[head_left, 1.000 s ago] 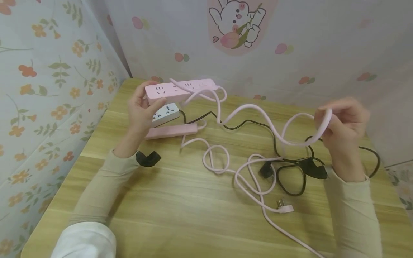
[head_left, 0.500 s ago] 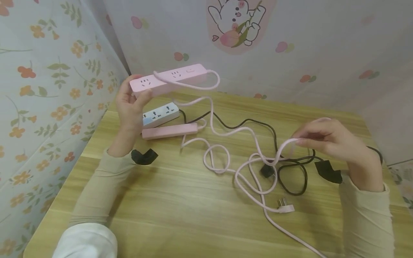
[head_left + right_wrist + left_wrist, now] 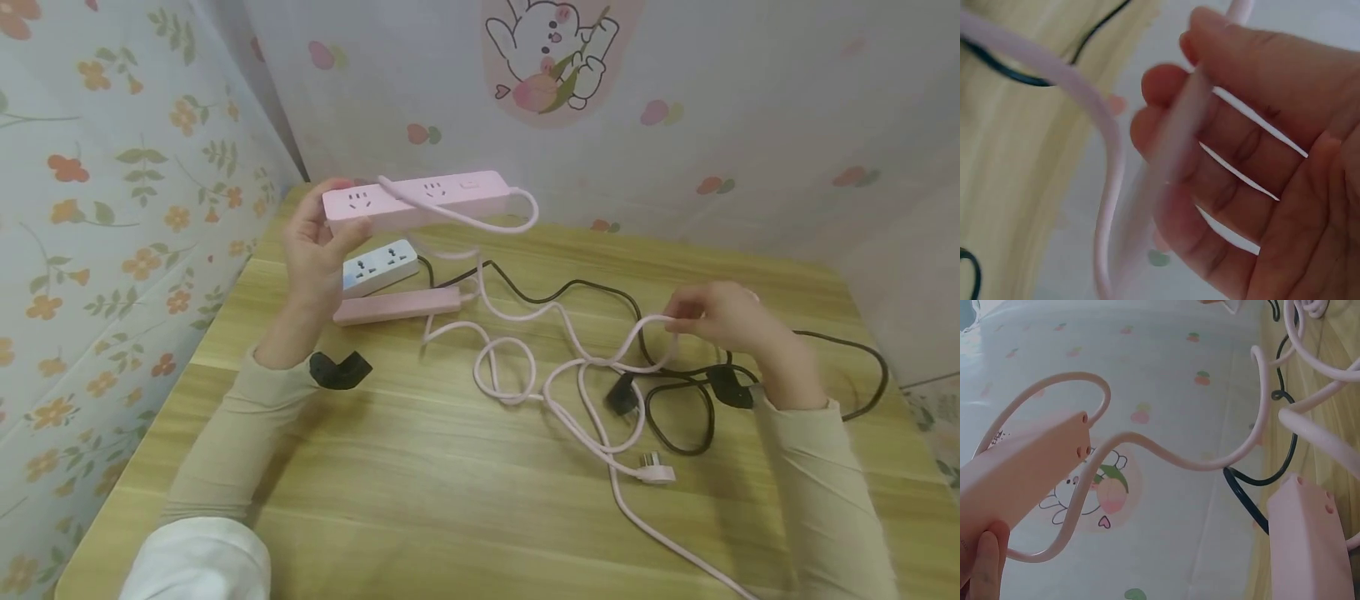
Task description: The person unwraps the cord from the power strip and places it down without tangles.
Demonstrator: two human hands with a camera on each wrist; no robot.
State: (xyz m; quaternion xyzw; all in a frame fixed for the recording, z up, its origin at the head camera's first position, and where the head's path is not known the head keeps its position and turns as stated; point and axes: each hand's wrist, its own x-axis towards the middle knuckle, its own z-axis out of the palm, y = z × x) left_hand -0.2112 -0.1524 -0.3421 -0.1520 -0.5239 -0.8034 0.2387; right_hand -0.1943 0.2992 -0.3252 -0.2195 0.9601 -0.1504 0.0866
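My left hand (image 3: 311,254) grips the left end of a pink power strip (image 3: 420,200), thumb along the front, holding it raised over the back of the table. A loop of its own cord lies across the sockets. At the right, my right hand (image 3: 723,317) pinches the pink cord (image 3: 660,320) between thumb and fingertips; the right wrist view shows the cord (image 3: 1179,131) blurred across the fingers. Under the raised strip, a white power strip (image 3: 380,265) and a second pink power strip (image 3: 397,306) lie side by side on the table, their left ends overlapped by my left wrist.
Pink cord loops (image 3: 504,371) lie tangled over the wooden table (image 3: 420,500), leading to a pink plug (image 3: 657,471) with prongs up. A black cord (image 3: 577,283) winds among them, near a black plug (image 3: 621,395). Curtains with printed patterns (image 3: 585,58) hang behind and left.
The held power strip rose to the left, then came partway back down to the right. My right hand has moved down and left, lowering the raised bends of cord toward the table.
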